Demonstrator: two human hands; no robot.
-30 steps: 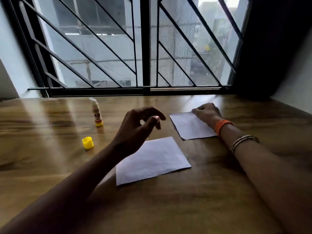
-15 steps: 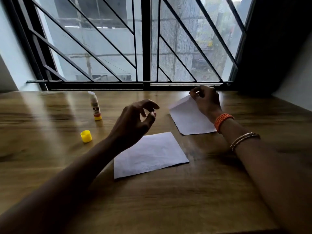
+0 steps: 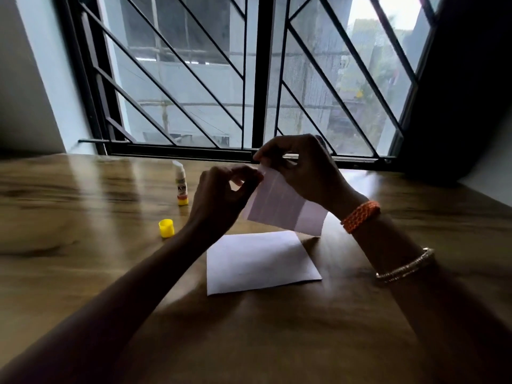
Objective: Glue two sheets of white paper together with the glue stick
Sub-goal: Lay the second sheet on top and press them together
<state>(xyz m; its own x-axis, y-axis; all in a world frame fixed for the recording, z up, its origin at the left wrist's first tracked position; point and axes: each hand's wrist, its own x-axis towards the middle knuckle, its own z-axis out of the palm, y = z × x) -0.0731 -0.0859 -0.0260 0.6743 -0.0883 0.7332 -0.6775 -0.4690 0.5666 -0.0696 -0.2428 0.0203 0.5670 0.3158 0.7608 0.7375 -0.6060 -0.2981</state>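
Above flat sheet (image 3: 263, 261): both hands now hold lifted sheet (image 3: 285, 209).

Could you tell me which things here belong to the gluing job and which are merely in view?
Part of the job:
- lifted sheet, held by the left hand and right hand
- flat sheet on the table
- glue stick, standing uncapped
- yellow cap, lying beside it

Merely in view:
- orange wristband
- metal bangle
- window grille
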